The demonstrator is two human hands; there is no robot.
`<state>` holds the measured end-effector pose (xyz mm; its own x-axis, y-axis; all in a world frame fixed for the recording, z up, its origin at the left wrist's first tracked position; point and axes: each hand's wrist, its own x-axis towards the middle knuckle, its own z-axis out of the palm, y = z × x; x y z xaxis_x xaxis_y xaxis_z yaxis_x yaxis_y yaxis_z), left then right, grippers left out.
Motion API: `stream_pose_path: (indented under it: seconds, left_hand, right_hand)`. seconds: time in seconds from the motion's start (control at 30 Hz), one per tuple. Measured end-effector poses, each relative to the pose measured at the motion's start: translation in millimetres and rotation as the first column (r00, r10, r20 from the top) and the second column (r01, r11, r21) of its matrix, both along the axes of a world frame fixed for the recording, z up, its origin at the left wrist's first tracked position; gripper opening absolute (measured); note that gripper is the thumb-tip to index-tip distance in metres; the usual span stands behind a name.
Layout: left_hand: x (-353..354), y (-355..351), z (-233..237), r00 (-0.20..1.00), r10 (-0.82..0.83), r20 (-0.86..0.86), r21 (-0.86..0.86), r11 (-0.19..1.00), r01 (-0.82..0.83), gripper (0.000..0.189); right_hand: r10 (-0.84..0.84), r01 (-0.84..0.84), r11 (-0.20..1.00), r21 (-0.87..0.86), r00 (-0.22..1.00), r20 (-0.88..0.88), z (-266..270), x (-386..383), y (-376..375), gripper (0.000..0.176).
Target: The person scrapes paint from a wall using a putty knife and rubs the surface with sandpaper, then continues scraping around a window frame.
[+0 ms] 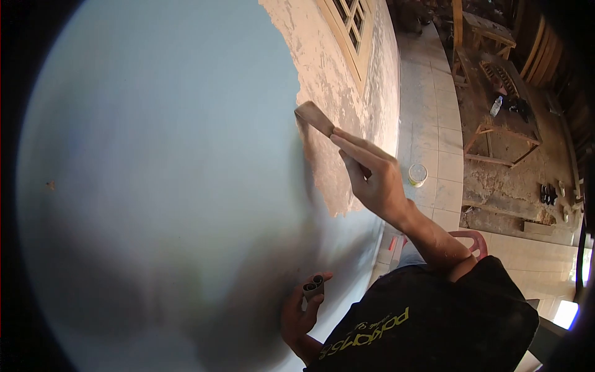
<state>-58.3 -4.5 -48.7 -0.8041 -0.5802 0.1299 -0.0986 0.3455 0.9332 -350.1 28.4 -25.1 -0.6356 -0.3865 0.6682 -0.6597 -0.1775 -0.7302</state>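
My right hand (pixel 378 186) pinches a flat grey-brown piece (pixel 317 118), perhaps a pad or folded sheet, between thumb and fingers. Its far end lies at the border between the smooth pale blue wall (pixel 186 124) and a rough, mottled pinkish patch (pixel 328 68). Lower down and close to the wall, my left hand (pixel 300 316) is closed around a small grey rolled piece (pixel 313 287), with two round openings facing the camera.
A window frame (pixel 356 56) sits in the rough wall section. On the tiled floor stands a white tub (pixel 418 175). A red stool (pixel 476 239) is beside my body. Farther right, a wooden table (pixel 474 68) holds a bottle (pixel 496 105); shoes (pixel 548 194) lie beyond.
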Motion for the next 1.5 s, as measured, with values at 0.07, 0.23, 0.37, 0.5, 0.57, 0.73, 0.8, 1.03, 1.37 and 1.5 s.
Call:
stream_pose_path:
  seconds: [0.07, 0.23, 0.37, 0.5, 0.57, 0.73, 0.8, 1.03, 1.37, 1.5]
  left_hand:
    - [1, 1, 2, 1.0, -0.005, -0.022, 0.003, 1.0, 0.005, 0.033]
    - [1, 0, 2, 0.997, 0.029, 0.075, 0.04, 0.999, -0.032, 0.034]
    - [1, -2, 3, 0.998, -0.008, 0.058, -0.105, 0.994, 0.014, 0.034]
    - [-1, -2, 1, 0.998, 0.006, 0.066, 0.081, 0.997, -0.011, 0.032]
    - [-1, 2, 3, 0.998, 0.021, 0.054, 0.125, 0.992, -0.027, 0.032]
    - [-8, 2, 12, 0.999, -0.015, 0.034, 0.063, 0.998, 0.013, 0.031]
    - [-10, -1, 14, 1.0, -0.019, 0.014, 0.057, 0.998, 0.018, 0.031]
    - [-7, -2, 10, 0.999, -0.048, 0.013, 0.064, 0.997, 0.047, 0.033]
    - [-2, -6, 0, 0.997, -0.075, 0.001, 0.044, 0.996, 0.075, 0.042]
    - [-3, -4, 4, 0.997, -0.055, 0.047, 0.047, 0.998, 0.052, 0.039]
  right_hand:
    - [0.028, -0.029, 0.996, -0.078, 0.999, -0.021, -5, 6, 2, 0.033]
    - [-0.003, 0.002, 0.999, -0.044, 1.0, -0.025, 7, 0, -3, 0.032]
    - [0.01, -0.01, 1.0, -0.006, 0.999, 0.031, 12, 2, 2, 0.03]
    - [0.002, -0.002, 1.0, 0.006, 0.999, -0.039, 7, 1, 0, 0.03]
    - [0.008, -0.009, 1.0, 0.012, 1.0, 0.018, 17, -9, -9, 0.029]
    - [0.031, -0.033, 0.995, 0.091, 0.999, 0.018, 4, 2, 9, 0.026]
    - [0.041, -0.042, 0.997, 0.07, 0.999, 0.013, 4, 2, 4, 0.026]
    - [0.03, -0.034, 0.997, 0.065, 0.998, 0.053, 9, 0, 5, 0.028]
    - [0.023, -0.023, 1.0, 0.009, 0.999, -0.035, 5, -2, 2, 0.029]
    - [0.023, -0.023, 0.999, 0.022, 1.0, 0.017, 14, -10, 3, 0.029]
